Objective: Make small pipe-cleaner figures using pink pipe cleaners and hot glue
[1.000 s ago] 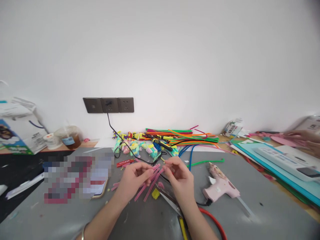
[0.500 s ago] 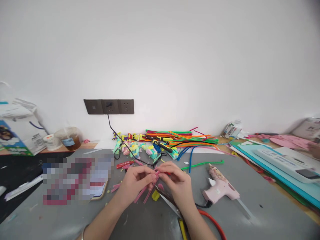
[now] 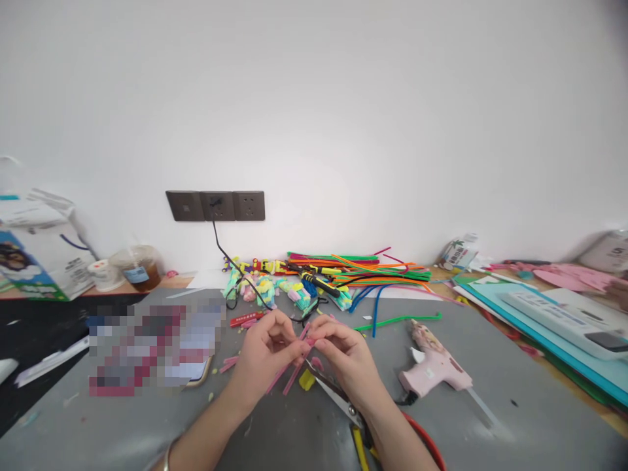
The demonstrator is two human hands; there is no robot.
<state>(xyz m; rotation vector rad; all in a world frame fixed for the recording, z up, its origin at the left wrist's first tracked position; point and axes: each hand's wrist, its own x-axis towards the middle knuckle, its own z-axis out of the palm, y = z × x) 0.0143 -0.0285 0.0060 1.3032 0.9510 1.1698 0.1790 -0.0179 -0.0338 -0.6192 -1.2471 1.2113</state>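
My left hand (image 3: 265, 356) and my right hand (image 3: 343, 356) meet over the grey mat (image 3: 490, 425), both pinched on a small bunch of short pink pipe-cleaner pieces (image 3: 289, 374). The pieces slant down to the left from my fingertips. Under my right wrist lie scissors (image 3: 338, 399) with yellow handles, and a yellow scrap (image 3: 307, 381) rests beside them. More pink offcuts (image 3: 228, 364) sit left of my left hand.
A pink glue gun (image 3: 434, 366) lies to the right, its cord running to the wall socket (image 3: 216, 205). A pile of coloured pipe cleaners (image 3: 363, 268) and small figures (image 3: 267, 288) sits behind. Teal sheets (image 3: 540, 327) lie right; a box (image 3: 36, 255) and cup (image 3: 135, 268) left.
My hands have drawn closer together on the pink pieces and sunk slightly toward the mat. Another person's hand at the far right has withdrawn to the frame's edge.
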